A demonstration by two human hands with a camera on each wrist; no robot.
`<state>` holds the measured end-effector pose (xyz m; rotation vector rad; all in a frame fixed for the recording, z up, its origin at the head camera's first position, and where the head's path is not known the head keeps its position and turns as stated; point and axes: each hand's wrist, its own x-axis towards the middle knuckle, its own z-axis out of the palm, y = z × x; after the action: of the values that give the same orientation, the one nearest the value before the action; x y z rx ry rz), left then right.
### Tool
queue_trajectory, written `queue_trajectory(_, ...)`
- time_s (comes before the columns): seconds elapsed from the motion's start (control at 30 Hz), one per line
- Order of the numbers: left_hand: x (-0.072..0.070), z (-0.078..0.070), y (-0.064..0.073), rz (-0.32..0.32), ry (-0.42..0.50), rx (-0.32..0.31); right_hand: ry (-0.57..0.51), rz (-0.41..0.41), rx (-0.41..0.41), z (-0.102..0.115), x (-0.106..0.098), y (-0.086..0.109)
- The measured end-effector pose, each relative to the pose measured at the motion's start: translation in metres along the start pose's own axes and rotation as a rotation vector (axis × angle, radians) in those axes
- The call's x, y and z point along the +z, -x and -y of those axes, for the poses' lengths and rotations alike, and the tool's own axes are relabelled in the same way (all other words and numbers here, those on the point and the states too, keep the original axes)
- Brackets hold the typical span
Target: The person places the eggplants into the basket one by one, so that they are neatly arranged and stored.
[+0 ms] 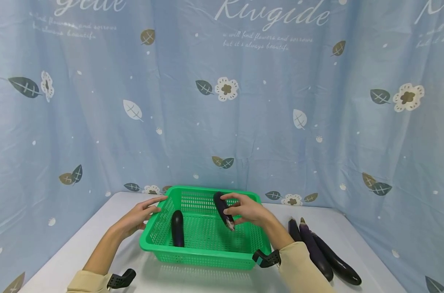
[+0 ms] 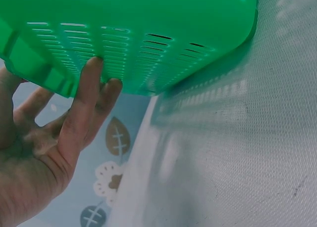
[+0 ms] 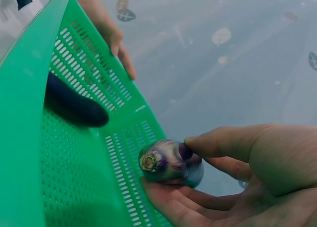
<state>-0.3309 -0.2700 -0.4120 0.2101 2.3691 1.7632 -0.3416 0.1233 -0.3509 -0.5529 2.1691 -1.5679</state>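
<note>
My right hand (image 1: 248, 209) pinches an eggplant (image 1: 222, 209) between thumb and fingers, over the right part of a green plastic basket (image 1: 207, 252). In the right wrist view, the stem end of the held eggplant (image 3: 163, 163) faces the camera. Another eggplant (image 1: 177, 228) lies inside the basket along its left side. My left hand (image 1: 135, 217) rests at the basket's left rim with fingers extended. From the left wrist, two of its fingers (image 2: 85, 105) touch the slotted outer wall, while others reach up to the rim.
Several eggplants (image 1: 319, 254) lie side by side on the white table (image 1: 368, 248), right of the basket and near my right forearm. A blue curtain (image 1: 192, 122) printed with leaves and flowers hangs behind the table and along both sides.
</note>
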Motion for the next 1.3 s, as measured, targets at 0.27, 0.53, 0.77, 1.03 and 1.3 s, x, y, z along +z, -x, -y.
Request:
queue_trajectory(0.27, -0.002, 0.002, 0.002, 0.019, -0.021, 0.024, 0.002, 0.003, 0.014, -0.001, 0.008, -0.007)
queue_trajectory(0.53, 0.0, 0.002, 0.002, 0.011, -0.015, 0.034, 0.008, 0.021, 0.027, -0.002, 0.017, -0.013)
queue_trajectory(0.77, 0.0, 0.001, 0.002, 0.008, -0.023, 0.033, 0.034, 0.025, 0.055, 0.001, 0.025, -0.017)
queue_trajectory(1.03, 0.0, 0.001, 0.002, -0.017, -0.014, 0.019, 0.056, 0.019, 0.083, 0.009, 0.03, -0.021)
queue_trajectory(1.3, 0.0, 0.001, 0.002, -0.005, -0.005, 0.023, 0.064, 0.028, 0.092, 0.016, 0.035, -0.028)
